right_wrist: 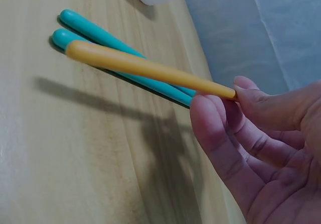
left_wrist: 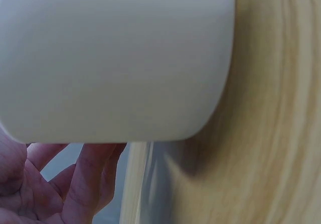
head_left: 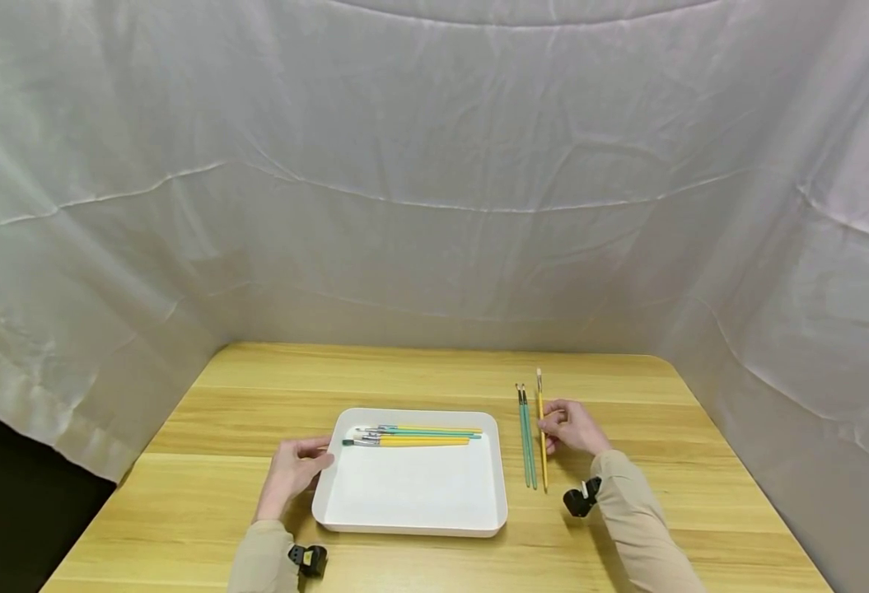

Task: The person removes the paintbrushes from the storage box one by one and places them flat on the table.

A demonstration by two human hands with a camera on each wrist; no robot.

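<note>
In the head view, our left hand [head_left: 295, 471] grips the left rim of a white, shallow, rectangular tray [head_left: 412, 494] with rounded corners. Several yellow- and green-handled paintbrushes [head_left: 434, 441] lie crosswise in it, right of those fingers. Our right hand [head_left: 571, 427] holds a slim, yellow-handled, pale-bristled paintbrush [head_left: 544, 465], its bristles beyond the fingers and its handle end nearer us. Two thin, teal-handled paintbrushes [head_left: 525, 441] lie just left of these fingers.

In the left wrist view, the tray's outer wall hides our fingertips, so we cannot tell how firmly they press. A light, steady hold should suit that rim.

In the right wrist view, our thumb and fingertips pinch the yellow handle narrowly. Its shadow falls apart from it on the pale wooden table [right_wrist: 75, 148], so we judge it lifted. We should keep it clear of the teal handles beyond our fingertips, which could roll if nudged.
</note>
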